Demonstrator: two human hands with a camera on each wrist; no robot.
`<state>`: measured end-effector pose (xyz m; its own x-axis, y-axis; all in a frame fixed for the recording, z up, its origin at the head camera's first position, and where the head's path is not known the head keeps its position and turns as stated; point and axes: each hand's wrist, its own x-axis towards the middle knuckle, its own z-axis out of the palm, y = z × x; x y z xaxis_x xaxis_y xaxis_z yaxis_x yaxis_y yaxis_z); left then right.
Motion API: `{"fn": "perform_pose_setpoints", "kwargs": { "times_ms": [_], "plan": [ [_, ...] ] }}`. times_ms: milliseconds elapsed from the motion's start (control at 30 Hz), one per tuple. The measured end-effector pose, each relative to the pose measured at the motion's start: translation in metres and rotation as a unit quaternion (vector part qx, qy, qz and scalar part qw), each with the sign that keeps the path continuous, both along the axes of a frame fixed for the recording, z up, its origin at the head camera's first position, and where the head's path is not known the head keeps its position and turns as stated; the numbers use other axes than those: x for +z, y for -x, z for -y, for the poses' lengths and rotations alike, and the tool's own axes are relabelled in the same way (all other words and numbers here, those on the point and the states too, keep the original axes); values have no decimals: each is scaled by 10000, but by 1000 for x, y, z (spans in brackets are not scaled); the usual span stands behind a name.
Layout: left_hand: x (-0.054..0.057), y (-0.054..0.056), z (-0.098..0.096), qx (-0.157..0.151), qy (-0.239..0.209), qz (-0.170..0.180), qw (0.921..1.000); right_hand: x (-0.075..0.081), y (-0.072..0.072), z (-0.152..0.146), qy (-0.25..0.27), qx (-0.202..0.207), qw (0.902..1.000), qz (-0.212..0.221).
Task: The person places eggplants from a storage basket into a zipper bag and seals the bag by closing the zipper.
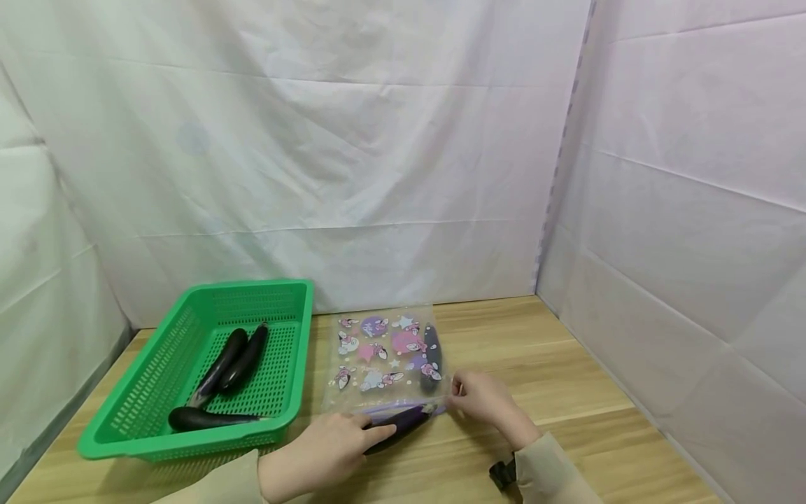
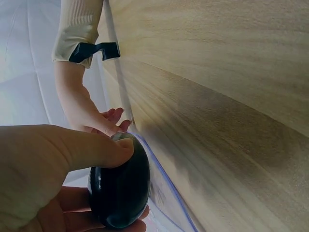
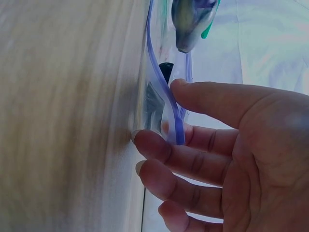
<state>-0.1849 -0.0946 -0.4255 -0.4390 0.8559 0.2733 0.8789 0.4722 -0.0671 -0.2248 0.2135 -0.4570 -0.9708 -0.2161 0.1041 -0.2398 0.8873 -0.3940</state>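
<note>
My left hand (image 1: 324, 451) holds a dark purple eggplant (image 1: 408, 423) just in front of the clear zip bag (image 1: 371, 367). The thumb lies on top of its rounded end in the left wrist view, with fingers beneath. The eggplant's stem end points toward the bag's open mouth. At the right corner of that mouth, my right hand (image 1: 488, 400) pinches the purple zip edge (image 3: 168, 99) between thumb and fingers. The bag lies flat, printed with pink and purple cartoon figures. Another eggplant (image 1: 431, 350) lies inside along its right side.
A green plastic basket (image 1: 306, 350) stands to the left, holding three eggplants, one of them (image 1: 208, 418) near its front wall. White sheets hang behind and at both sides of the wooden table (image 1: 504, 329).
</note>
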Motion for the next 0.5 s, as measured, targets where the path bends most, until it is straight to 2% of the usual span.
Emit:
{"fn": "perform_pose_setpoints", "kwargs": {
  "times_ms": [267, 500],
  "plan": [
    [0, 1, 3, 97, 36, 225, 9997, 1, 1, 1, -67, 13, 9999, -84],
    [-7, 3, 7, 127, -85, 89, 9998, 0, -1, 1, -93, 29, 9998, -171]
  ]
}}
